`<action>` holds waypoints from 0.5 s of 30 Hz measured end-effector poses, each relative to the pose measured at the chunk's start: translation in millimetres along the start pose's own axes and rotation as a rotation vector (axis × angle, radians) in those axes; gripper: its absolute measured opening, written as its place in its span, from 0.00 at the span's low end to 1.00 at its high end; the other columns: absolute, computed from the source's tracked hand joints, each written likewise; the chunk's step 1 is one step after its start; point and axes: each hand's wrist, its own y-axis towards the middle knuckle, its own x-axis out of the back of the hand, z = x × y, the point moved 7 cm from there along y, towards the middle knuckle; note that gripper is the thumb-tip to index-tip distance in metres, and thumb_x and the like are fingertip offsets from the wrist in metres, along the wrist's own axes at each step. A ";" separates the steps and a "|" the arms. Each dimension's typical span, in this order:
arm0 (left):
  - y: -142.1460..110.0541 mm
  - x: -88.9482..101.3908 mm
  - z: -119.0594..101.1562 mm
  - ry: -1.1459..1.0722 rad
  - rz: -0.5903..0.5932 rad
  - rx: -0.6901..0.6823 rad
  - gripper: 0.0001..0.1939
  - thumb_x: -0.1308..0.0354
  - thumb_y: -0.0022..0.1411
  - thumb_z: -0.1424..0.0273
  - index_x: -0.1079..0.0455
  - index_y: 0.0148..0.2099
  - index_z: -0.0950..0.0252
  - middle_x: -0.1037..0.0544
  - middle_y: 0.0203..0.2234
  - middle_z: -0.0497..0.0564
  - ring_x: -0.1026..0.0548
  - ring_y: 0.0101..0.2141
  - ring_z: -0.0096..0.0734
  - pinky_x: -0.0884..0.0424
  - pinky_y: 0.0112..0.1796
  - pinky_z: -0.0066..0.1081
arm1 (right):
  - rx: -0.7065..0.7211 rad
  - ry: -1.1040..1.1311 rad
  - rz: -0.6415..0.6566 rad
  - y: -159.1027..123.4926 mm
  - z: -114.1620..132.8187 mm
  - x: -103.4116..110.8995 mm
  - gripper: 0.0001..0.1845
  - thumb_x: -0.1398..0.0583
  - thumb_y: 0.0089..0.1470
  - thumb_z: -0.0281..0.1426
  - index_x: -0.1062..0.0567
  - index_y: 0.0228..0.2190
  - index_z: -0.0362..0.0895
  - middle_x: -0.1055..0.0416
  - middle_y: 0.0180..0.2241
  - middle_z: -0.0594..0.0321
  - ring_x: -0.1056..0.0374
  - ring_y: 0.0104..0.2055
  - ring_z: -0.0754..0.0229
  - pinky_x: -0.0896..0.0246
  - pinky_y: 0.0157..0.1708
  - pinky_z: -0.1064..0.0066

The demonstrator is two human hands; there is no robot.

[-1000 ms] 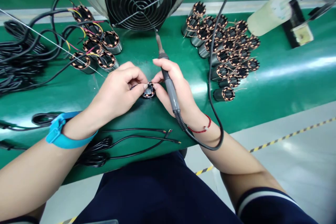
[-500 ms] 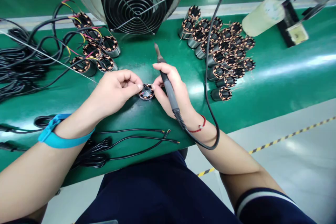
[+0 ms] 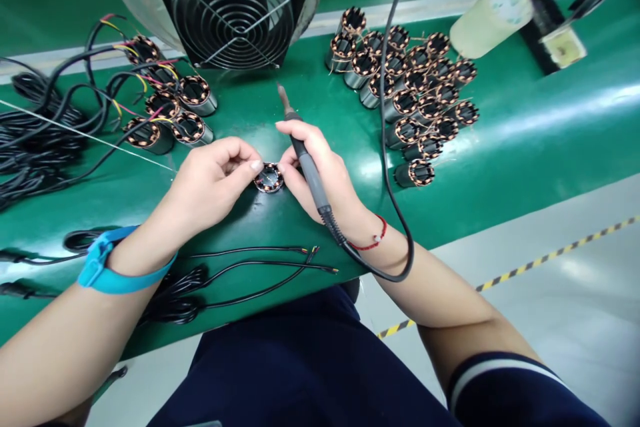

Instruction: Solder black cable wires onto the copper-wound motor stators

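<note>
A small ring-shaped motor stator with copper windings (image 3: 269, 178) stands on the green bench between my two hands. My left hand (image 3: 215, 177) is closed, thumb and forefinger pinched at the stator's left rim; whether a fine wire is also between them cannot be made out. In my right hand (image 3: 325, 173) lies a soldering iron (image 3: 311, 177), its tip pointing up and away from the stator. The thumb and a fingertip of that hand touch or nearly touch the stator's right rim. The iron's black cord (image 3: 387, 147) loops over my right wrist.
A round-grilled fan (image 3: 240, 30) stands at the back. Several stators with cables (image 3: 193, 127) are at the left, beside coiled black cables (image 3: 40, 140). More wound stators (image 3: 400, 103) cluster at the right, near a pale cylinder (image 3: 490, 20) and an iron stand (image 3: 553, 33). Cut cable ends (image 3: 280, 265) lie in front.
The whole view has shifted slightly, so the bench things appear further left. Both hands keep nearly the same hold around the stator, and the soldering iron stays in the right hand.
</note>
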 end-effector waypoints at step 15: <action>1.5 -5.8 3.6 -0.063 -0.019 0.129 0.12 0.41 0.57 0.62 0.25 0.34 0.66 0.23 0.26 0.48 0.30 0.26 0.26 0.34 0.28 0.26 | 0.056 0.020 -0.025 0.2 4.3 5.8 0.28 0.46 0.52 0.22 0.38 0.55 0.46 0.29 0.38 0.66 0.29 0.38 0.65 0.32 0.45 0.70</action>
